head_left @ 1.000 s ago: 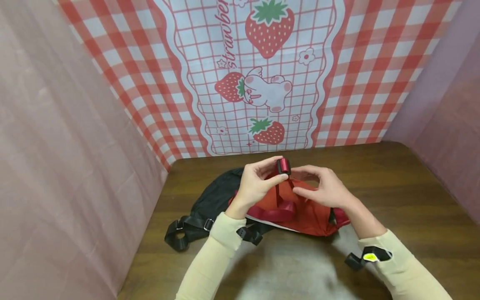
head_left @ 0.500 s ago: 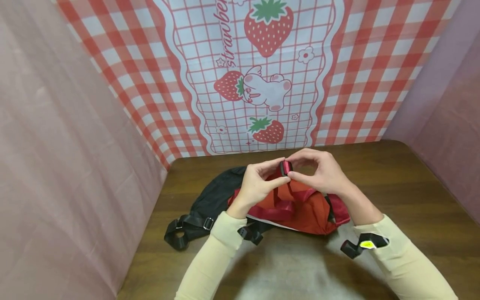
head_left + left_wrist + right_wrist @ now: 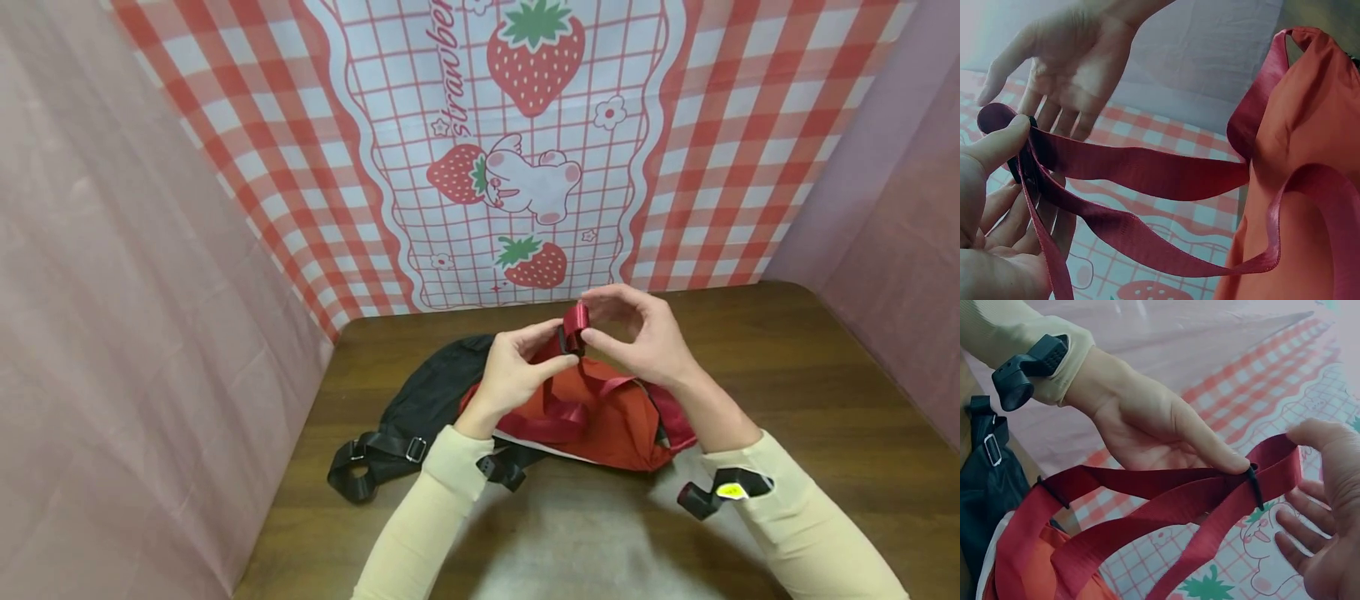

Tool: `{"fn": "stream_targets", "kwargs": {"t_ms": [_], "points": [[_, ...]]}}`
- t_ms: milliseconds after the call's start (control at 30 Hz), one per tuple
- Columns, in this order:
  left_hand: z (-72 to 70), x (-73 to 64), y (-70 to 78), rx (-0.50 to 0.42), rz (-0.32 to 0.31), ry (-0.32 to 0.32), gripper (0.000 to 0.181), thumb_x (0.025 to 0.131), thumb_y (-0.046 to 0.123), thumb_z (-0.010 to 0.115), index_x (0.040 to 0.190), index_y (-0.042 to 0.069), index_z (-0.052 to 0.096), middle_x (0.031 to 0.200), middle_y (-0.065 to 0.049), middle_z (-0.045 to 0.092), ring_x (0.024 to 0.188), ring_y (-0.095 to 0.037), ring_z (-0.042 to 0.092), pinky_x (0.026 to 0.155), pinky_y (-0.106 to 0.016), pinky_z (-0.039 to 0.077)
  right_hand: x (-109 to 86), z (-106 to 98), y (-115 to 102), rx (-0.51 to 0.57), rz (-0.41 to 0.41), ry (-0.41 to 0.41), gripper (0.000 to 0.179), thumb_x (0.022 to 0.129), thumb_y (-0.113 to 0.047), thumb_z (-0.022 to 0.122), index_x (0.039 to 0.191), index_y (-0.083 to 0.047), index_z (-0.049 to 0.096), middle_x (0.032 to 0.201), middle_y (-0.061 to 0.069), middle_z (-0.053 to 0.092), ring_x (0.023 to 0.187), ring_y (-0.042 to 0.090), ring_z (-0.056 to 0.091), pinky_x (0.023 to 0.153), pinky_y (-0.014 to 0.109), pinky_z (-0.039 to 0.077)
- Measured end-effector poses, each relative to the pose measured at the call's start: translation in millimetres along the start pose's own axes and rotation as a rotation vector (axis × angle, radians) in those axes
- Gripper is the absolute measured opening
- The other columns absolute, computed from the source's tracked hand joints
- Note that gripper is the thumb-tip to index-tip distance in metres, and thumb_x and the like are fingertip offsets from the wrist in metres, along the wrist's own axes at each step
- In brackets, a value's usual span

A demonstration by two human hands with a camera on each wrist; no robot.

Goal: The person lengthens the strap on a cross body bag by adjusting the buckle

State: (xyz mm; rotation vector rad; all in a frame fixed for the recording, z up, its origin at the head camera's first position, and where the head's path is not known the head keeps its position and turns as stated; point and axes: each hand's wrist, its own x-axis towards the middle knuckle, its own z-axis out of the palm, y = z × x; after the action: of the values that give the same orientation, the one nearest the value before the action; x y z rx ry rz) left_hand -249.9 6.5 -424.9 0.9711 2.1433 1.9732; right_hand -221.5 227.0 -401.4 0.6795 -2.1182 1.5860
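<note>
- Where the brown wooden table [image 3: 311, 537] begins at left, one black strap [image 3: 388, 447], near side, loosely looped, with two metal buckles.
- Black bag [image 3: 435, 383], lying just far of that strap, partly hidden at right.
- Left hand [image 3: 513, 371], cream-sleeved, raised; thumb and bent fingers pinch the black slider.
- Black slider [image 3: 1255, 487], held in the air at centre, above the bags.
- Red strap [image 3: 1129, 525], threaded through the slider; a short loop stands out to its right, other lengths hang down toward the orange bag.
- Orange bag [image 3: 618, 412], white-edged on its near side, lying right of the black bag.
- Right hand [image 3: 660, 354], cream-sleeved, raised; thumb and forefinger well parted, holding the loop by its edges, other fingers spaced apart.
- Small black camera [image 3: 697, 500], worn at the right wrist.
</note>
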Motion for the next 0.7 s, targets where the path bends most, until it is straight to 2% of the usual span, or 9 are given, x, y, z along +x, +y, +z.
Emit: {"fn": "stream_targets", "kwargs": {"t_ms": [133,267,500,700], "points": [[1.3,1.0,-0.3,0.001,0.018,-0.015,0.052,0.093,0.005,0.083,0.142,0.005,0.068,0.140,-0.015,0.072,0.131,-0.022,0.069,0.110,-0.029,0.056,-0.8,3.3,1.7,-0.009,0.061,-0.037,0.041,0.090,0.003,0.080,0.130,-0.002,0.072,0.113,-0.012,0.074,0.099,0.007,0.070,0.088,0.018,0.058],[2.2,1.2,0.0,-0.003,0.026,-0.013,0.050,0.093,0.006,0.082,0.142,0.006,0.069,0.139,-0.015,0.073,0.130,-0.021,0.070,0.109,-0.028,0.057,-1.0,5.7,1.2,0.004,0.064,0.024,0.029,0.092,0.004,0.078,0.120,0.003,0.074,0.105,-0.014,0.075,0.095,0.005,0.070,0.085,0.015,0.058],[1.8,1.2,-2.4,-0.004,0.026,-0.017,0.050,0.093,0.007,0.082,0.141,0.009,0.070,0.136,-0.014,0.074,0.125,-0.020,0.073,0.105,-0.029,0.059,1.2,8.4,-5.4,0.155,0.043,0.122,0.029,0.095,0.008,0.071,0.124,0.011,0.069,0.099,-0.006,0.074,0.088,0.008,0.068,0.080,0.016,0.059],[1.5,1.3,-2.4,0.006,0.042,-0.015,0.050,0.093,0.007,0.083,0.141,0.009,0.070,0.136,-0.014,0.074,0.126,-0.023,0.072,0.106,-0.029,0.059,0.7,12.5,-3.7,0.184,0.041,0.076,0.033,0.095,0.010,0.069,0.128,0.011,0.067,0.113,-0.006,0.077,0.100,0.007,0.071,0.087,0.016,0.060]]}}
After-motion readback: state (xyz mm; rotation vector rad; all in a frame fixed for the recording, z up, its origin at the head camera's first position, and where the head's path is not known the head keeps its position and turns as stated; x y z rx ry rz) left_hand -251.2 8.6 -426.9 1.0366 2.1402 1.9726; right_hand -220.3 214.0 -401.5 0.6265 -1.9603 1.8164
